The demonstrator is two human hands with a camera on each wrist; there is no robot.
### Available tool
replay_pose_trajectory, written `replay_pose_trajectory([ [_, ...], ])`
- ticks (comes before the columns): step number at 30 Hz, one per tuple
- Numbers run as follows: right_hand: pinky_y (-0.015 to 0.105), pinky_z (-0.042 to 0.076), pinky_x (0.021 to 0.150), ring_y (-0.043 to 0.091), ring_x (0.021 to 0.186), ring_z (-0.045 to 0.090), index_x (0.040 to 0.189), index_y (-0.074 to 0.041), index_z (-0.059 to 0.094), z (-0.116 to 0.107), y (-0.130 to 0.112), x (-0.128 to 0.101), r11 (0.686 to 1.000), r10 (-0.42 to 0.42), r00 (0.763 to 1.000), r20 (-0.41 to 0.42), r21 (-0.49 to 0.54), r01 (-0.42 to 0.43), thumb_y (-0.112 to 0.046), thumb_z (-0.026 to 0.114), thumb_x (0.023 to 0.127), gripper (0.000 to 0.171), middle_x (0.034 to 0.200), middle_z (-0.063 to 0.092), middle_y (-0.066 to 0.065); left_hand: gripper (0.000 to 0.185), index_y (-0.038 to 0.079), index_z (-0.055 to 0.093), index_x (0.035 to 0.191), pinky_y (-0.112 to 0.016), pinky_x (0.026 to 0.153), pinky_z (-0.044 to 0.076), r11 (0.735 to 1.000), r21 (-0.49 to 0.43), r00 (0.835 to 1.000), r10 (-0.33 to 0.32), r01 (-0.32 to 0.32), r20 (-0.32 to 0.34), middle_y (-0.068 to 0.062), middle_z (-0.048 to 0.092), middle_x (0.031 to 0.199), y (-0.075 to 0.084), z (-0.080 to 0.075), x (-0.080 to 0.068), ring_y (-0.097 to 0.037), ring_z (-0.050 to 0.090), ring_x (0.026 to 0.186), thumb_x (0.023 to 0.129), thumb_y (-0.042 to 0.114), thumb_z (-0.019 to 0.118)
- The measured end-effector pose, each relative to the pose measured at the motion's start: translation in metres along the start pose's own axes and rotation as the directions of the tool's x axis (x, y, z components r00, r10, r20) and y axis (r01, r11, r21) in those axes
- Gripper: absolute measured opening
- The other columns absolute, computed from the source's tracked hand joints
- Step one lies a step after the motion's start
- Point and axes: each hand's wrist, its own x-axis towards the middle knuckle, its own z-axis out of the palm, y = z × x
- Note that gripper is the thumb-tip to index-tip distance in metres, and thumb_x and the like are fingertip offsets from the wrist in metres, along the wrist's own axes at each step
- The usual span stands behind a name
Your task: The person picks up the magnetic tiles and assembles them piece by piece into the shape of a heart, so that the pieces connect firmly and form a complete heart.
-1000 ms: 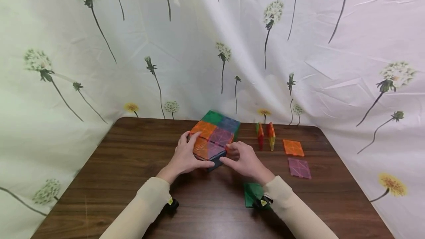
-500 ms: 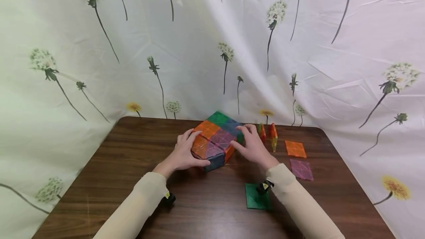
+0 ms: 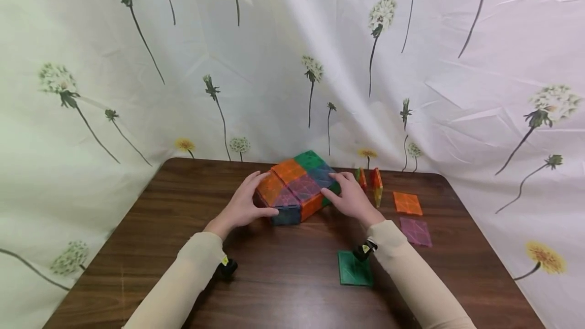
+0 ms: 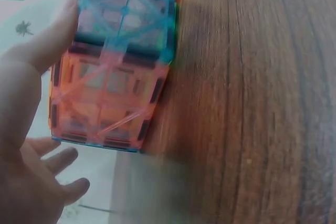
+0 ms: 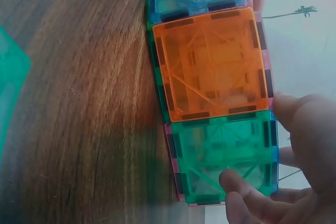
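Observation:
A low box built of magnetic tiles (image 3: 303, 187) sits towards the back of the table, its top orange, purple, green and blue. Its front corner shows a blue wall (image 3: 286, 215) beside an orange one. My left hand (image 3: 242, 202) spans the left corner; in the left wrist view the thumb touches the top edge by the blue tile (image 4: 126, 17), and the fingers spread loosely past the orange wall (image 4: 105, 100). Around the right end, my right hand (image 3: 352, 197) holds the box, with curled fingers against the green wall tile (image 5: 226, 153) and the thumb by the top edge.
Two stacks of tiles (image 3: 377, 187) stand on edge right of the box. Flat on the table (image 3: 173, 248) lie an orange tile (image 3: 408, 203), a purple tile (image 3: 415, 231) and a green tile (image 3: 354, 268) near the right wrist. A floral cloth (image 3: 274, 65) hangs behind.
The tile box has turned, showing more of its orange right wall. My right hand has moved from the front corner to the right end. My left hand has shifted slightly left, its grip looser.

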Motion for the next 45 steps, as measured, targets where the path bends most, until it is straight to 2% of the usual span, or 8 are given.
replay_pose_trajectory([
  [5,0.053,0.052,0.104,0.032,0.117,0.063,0.156,-0.009,0.049,-0.001,-0.003,-0.009,1.000,0.021,1.000,-0.012,-0.009,-0.021,-0.047,0.062,0.105,0.065,0.149,0.045,0.020,0.082,0.008,0.051,0.152,-0.060,0.112,0.043,0.999,-0.002,0.990,-0.040,0.040,-0.134,-0.020,0.042,0.156,-0.006,0.003,-0.001,-0.040,0.048,0.137,0.084,0.031,0.092],
  [10,0.045,0.055,0.088,0.021,0.089,0.061,0.154,-0.010,0.052,-0.002,-0.006,-0.017,1.000,0.025,1.000,-0.017,-0.008,-0.025,-0.045,0.064,0.105,0.061,0.141,0.049,0.018,0.062,0.005,0.059,0.139,-0.050,0.093,0.056,0.993,-0.044,0.958,-0.119,0.112,-0.260,-0.019,0.055,0.130,-0.007,0.010,-0.002,-0.034,0.065,0.106,0.088,0.026,0.088],
  [12,0.042,0.053,0.081,0.019,0.082,0.057,0.152,-0.009,0.054,-0.002,-0.007,-0.020,1.000,0.017,1.000,-0.023,0.000,-0.017,-0.041,0.064,0.106,0.057,0.137,0.050,0.018,0.053,0.005,0.061,0.133,-0.049,0.089,0.059,0.992,-0.065,0.945,-0.126,0.111,-0.303,-0.018,0.061,0.119,-0.006,0.012,-0.002,-0.033,0.070,0.098,0.090,0.024,0.087],
  [17,0.044,0.056,0.085,0.024,0.092,0.062,0.146,-0.001,0.055,-0.001,-0.005,-0.021,1.000,0.001,0.996,-0.091,0.028,0.001,-0.025,0.064,0.107,0.047,0.128,0.057,0.019,0.035,0.005,0.067,0.121,-0.051,0.088,0.061,0.995,-0.075,0.928,-0.095,0.072,-0.361,-0.017,0.072,0.110,-0.006,0.015,0.000,-0.033,0.076,0.094,0.094,0.020,0.082],
  [20,0.047,0.058,0.090,0.029,0.100,0.068,0.140,0.005,0.058,-0.001,-0.002,-0.021,0.999,-0.024,0.989,-0.146,0.035,0.029,-0.017,0.065,0.106,0.041,0.123,0.062,0.020,0.031,0.004,0.071,0.117,-0.051,0.090,0.060,0.995,-0.058,0.919,-0.092,0.076,-0.384,-0.018,0.075,0.110,-0.004,0.016,0.003,-0.031,0.077,0.093,0.094,0.022,0.082],
  [28,0.044,0.062,0.083,0.029,0.095,0.073,0.134,0.007,0.065,0.001,-0.002,-0.020,0.997,-0.033,0.980,-0.196,0.062,0.045,-0.011,0.069,0.103,0.036,0.114,0.064,0.019,0.034,-0.001,0.076,0.119,-0.050,0.092,0.059,0.995,-0.017,0.911,-0.099,0.101,-0.400,-0.019,0.077,0.112,-0.001,0.015,0.009,-0.033,0.077,0.099,0.096,0.023,0.080],
  [41,0.046,0.062,0.085,0.031,0.100,0.073,0.135,0.005,0.065,0.000,0.002,-0.011,0.997,-0.010,0.981,-0.192,0.069,0.024,-0.015,0.069,0.103,0.038,0.118,0.065,0.023,0.038,-0.002,0.073,0.125,-0.054,0.102,0.053,0.992,0.009,0.926,-0.116,0.127,-0.359,-0.022,0.075,0.118,-0.004,0.011,0.022,-0.038,0.073,0.107,0.098,0.024,0.077],
  [45,0.046,0.062,0.086,0.031,0.100,0.073,0.135,0.005,0.065,0.000,0.002,-0.011,0.998,0.001,0.979,-0.203,0.069,0.013,-0.015,0.070,0.103,0.038,0.118,0.065,0.023,0.038,-0.004,0.073,0.125,-0.055,0.100,0.054,0.993,0.012,0.928,-0.103,0.115,-0.359,-0.023,0.075,0.117,-0.005,0.012,0.025,-0.039,0.074,0.106,0.098,0.023,0.077],
])
